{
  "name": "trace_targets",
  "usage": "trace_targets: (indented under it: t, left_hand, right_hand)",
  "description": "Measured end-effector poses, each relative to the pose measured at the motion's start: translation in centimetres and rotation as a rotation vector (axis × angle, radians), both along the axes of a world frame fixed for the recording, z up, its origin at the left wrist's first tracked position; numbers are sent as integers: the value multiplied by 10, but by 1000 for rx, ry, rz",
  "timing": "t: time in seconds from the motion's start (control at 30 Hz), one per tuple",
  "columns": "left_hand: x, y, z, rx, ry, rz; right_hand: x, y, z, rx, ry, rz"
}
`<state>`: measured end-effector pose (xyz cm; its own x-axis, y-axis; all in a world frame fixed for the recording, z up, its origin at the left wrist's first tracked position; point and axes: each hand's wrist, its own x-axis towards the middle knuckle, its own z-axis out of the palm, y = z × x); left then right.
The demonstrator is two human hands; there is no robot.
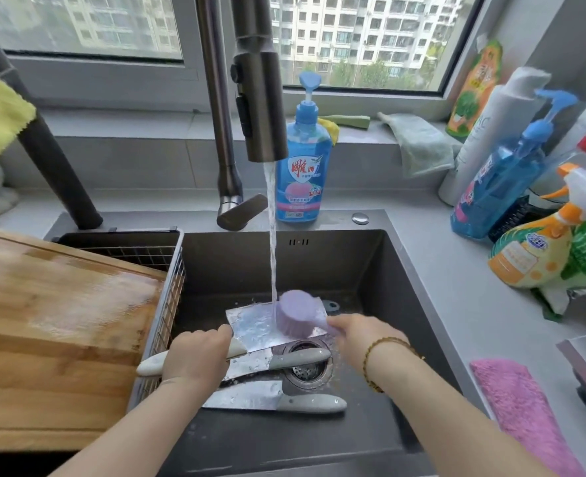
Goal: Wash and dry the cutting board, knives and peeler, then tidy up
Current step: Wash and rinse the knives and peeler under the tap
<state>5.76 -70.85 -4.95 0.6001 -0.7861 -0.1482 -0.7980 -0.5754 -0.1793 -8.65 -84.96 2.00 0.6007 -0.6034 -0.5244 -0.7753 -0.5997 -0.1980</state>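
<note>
The dark sink (353, 263) fills the centre of the frame. The wet cutting board (54, 321) lies at the left edge, resting across a wire basket (172, 294) on the sink's left side. From the faucet (260, 108) at upper centre, water (271, 242) falls onto the broad blade of a white-handled knife (250, 325). Lower in the frame a grey-handled knife (298, 359) lies across the drain, with another knife (274, 401) just below it. The left hand (195, 356) is curled round the white handle, and the right hand (357, 335) grips a purple sponge (298, 313) pressed on the blade. I cannot pick out the peeler with certainty. The likely trouble is slippage. A wet handle could twist in the left hand, or the sponge could skid and carry the right fingers onto the edge. A dropped blade would land on the two knives beneath.
</note>
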Motion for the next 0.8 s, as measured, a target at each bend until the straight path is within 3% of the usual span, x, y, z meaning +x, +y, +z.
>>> trace_targets:
  t: [0.17, 0.3, 0.43, 0.57, 0.7, 0.8]
  left_hand:
    - [-6, -4, 5, -18, 101, -3]
    - [-1, -6, -7, 46, -2, 36]
    - [0, -7, -7, 31, 31, 68]
    - [1, -7, -7, 1, 36, 95]
    - [-1, -10, -8, -1, 76, 130]
    - [-1, -12, -5, -23, 93, 145]
  right_hand:
    - [12, 14, -2, 55, -13, 114]
    - [4, 1, -2, 23, 28, -9]
    - [-1, 16, -3, 33, -40, 60]
    - [-14, 6, -5, -38, -47, -55]
    - [-24, 34, -9, -11, -155, 35]
    - [-34, 23, -10, -70, -179, -102]
